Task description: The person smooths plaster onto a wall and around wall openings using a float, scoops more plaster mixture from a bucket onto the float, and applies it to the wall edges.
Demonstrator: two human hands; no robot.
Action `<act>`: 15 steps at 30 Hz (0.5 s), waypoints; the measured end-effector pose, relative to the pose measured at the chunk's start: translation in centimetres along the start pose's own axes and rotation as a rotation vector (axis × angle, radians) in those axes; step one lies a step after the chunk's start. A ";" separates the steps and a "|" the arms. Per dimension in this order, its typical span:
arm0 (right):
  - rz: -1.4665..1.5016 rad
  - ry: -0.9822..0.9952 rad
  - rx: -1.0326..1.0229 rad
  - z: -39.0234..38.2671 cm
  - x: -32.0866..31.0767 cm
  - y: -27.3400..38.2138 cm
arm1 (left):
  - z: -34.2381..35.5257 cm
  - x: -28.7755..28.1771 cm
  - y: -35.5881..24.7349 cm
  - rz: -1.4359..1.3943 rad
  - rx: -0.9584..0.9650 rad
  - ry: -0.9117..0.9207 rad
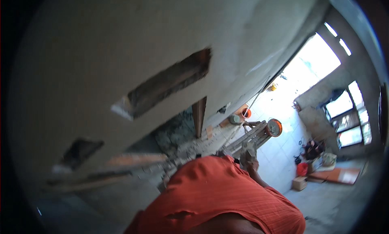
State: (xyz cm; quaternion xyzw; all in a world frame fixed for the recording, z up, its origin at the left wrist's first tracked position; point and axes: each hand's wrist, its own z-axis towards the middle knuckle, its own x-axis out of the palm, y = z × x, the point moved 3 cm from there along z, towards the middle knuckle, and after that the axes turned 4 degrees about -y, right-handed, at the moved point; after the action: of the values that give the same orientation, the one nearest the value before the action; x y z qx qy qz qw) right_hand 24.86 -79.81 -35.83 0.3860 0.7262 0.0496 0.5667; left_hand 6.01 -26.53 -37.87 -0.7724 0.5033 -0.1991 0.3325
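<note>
My right hand (252, 165) is beyond the front of my red shirt (219, 189), its forearm coming from the right sleeve. It looks closed against a dull grey, blurred object (248, 149) that I cannot make out. Just past it, a wooden ladder or trestle (253, 135) stands slanted in the picture. An orange bucket (279, 125) with grey contents is at its far end, apart from my hand. My left hand is out of sight.
A plastered wall (162, 43) with a long cut-out recess (170, 84) and a smaller hole (80, 151) fills the left. Farther off are another orange bucket (247, 112), a grey-green bucket (234, 119), a cardboard box (299, 183) and an orange-brown board (334, 175). Rubble (190, 148) lies along the wall.
</note>
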 end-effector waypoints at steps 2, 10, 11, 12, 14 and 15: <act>0.088 -0.019 0.010 2.6 -1.2 -1.7 | 0.9 2.4 -0.3 -0.017 0.012 0.024; 0.034 0.338 -0.224 2.1 -0.5 8.9 | -4.5 1.5 7.8 -0.287 -0.014 -0.233; -0.001 0.367 -0.264 2.6 -0.5 9.8 | -5.1 1.8 8.6 -0.329 -0.011 -0.265; -0.040 0.409 -0.302 2.7 -0.1 10.9 | -5.9 1.8 9.7 -0.375 -0.006 -0.307; -0.105 0.478 -0.389 2.7 0.8 13.1 | -7.8 1.7 12.1 -0.461 0.003 -0.391; -0.139 0.512 -0.430 2.7 1.4 14.2 | -8.6 1.7 13.3 -0.500 0.012 -0.433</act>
State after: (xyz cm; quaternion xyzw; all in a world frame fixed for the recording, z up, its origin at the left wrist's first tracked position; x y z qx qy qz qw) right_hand 34.28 -70.05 -30.63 0.1822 0.8424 0.2582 0.4365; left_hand -7.40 -34.36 -41.36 -0.8944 0.2144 -0.1085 0.3772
